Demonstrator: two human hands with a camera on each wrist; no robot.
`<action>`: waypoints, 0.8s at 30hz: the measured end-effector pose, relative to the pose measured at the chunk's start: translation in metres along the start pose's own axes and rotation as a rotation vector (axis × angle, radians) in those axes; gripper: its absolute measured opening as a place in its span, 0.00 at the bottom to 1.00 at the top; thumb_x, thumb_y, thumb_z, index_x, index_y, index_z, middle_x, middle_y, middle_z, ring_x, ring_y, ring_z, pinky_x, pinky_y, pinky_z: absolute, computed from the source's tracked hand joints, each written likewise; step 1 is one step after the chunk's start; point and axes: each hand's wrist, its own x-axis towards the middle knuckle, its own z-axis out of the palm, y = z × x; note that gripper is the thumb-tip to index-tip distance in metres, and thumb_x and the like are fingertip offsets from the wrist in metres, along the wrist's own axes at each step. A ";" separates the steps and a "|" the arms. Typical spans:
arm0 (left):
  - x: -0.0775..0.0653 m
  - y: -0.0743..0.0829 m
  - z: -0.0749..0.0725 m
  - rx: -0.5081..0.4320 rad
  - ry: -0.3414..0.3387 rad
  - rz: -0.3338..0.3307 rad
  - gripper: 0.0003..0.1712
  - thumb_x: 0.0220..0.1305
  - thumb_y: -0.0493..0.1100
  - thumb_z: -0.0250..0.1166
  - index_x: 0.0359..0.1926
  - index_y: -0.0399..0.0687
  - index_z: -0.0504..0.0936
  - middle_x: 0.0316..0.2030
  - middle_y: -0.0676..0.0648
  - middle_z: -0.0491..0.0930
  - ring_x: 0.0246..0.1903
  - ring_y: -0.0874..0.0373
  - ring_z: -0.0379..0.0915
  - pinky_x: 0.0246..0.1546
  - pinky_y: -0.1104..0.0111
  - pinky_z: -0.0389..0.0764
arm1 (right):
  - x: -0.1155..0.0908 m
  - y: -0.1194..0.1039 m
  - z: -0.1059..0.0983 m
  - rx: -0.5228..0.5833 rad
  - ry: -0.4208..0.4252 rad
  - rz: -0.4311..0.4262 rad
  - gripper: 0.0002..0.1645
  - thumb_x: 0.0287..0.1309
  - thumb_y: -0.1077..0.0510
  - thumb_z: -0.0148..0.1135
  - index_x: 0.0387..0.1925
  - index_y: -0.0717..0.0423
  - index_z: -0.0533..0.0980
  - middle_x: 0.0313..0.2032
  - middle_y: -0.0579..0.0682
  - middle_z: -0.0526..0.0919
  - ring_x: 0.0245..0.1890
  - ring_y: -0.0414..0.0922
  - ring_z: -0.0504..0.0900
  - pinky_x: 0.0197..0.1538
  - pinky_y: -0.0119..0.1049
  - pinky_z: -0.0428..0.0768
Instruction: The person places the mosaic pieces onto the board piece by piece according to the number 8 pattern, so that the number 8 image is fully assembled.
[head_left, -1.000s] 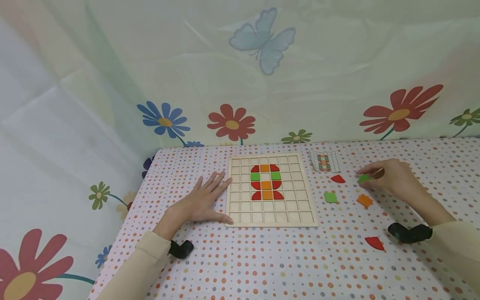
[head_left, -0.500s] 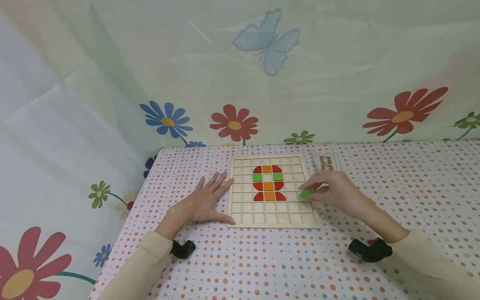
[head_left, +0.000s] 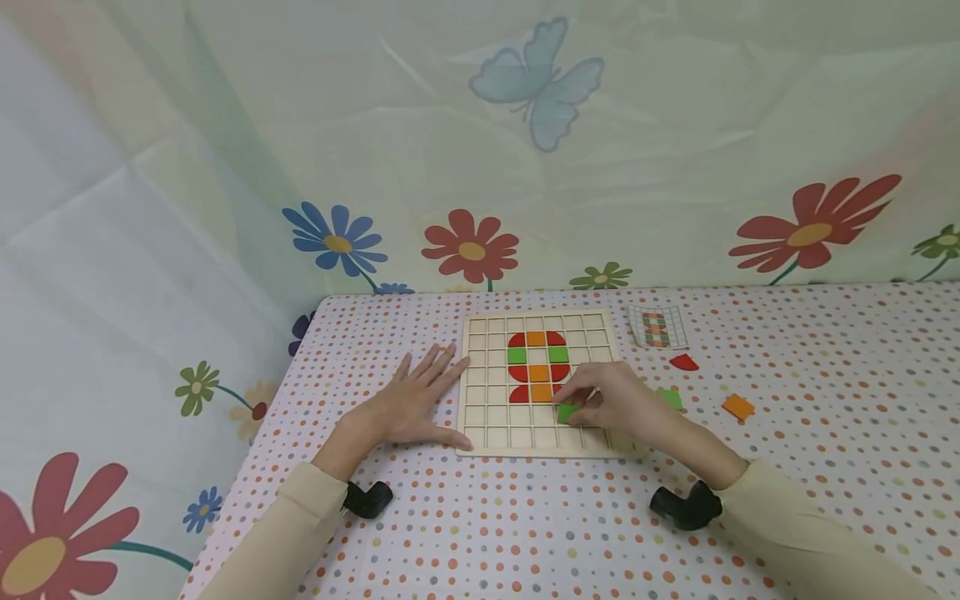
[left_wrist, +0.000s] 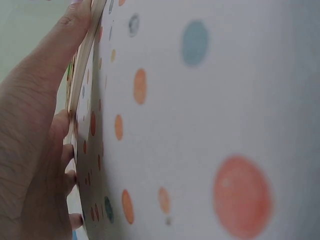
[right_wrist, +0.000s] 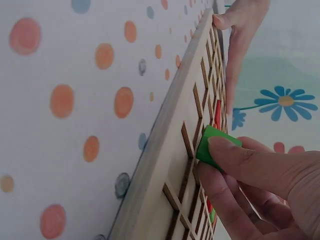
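A square wooden grid board lies on the dotted tablecloth, with red rounded, orange square and green square tiles set in its middle cells. My right hand pinches a green tile between thumb and fingers, just below the lowest row of tiles. In the right wrist view that green tile is tilted over the grid. My left hand lies spread at the board's left side, thumb and fingertips touching its edge. Part of the board is covered by my right hand.
Right of the board lie a red tile, a green tile partly behind my right hand, and an orange tile. A small printed pattern card sits at the back. A flowered curtain stands behind the table.
My right hand has carried the green tile leftward from the loose tiles right of the board to over the grid's lower middle. My left hand has stayed at the board's edge.
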 end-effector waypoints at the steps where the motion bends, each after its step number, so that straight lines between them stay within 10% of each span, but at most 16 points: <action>1: 0.001 0.000 0.000 0.000 0.001 0.002 0.71 0.57 0.81 0.65 0.86 0.55 0.40 0.84 0.46 0.33 0.83 0.46 0.25 0.79 0.40 0.34 | 0.000 0.000 0.001 -0.006 0.002 0.000 0.13 0.47 0.71 0.81 0.37 0.59 0.90 0.33 0.43 0.86 0.33 0.39 0.81 0.38 0.31 0.85; 24: 0.000 0.000 0.002 0.003 0.008 0.002 0.70 0.56 0.80 0.66 0.86 0.55 0.41 0.84 0.45 0.34 0.83 0.45 0.26 0.79 0.39 0.36 | -0.009 -0.013 0.019 -0.264 -0.002 0.013 0.16 0.55 0.70 0.77 0.47 0.67 0.88 0.39 0.46 0.80 0.38 0.43 0.77 0.39 0.32 0.81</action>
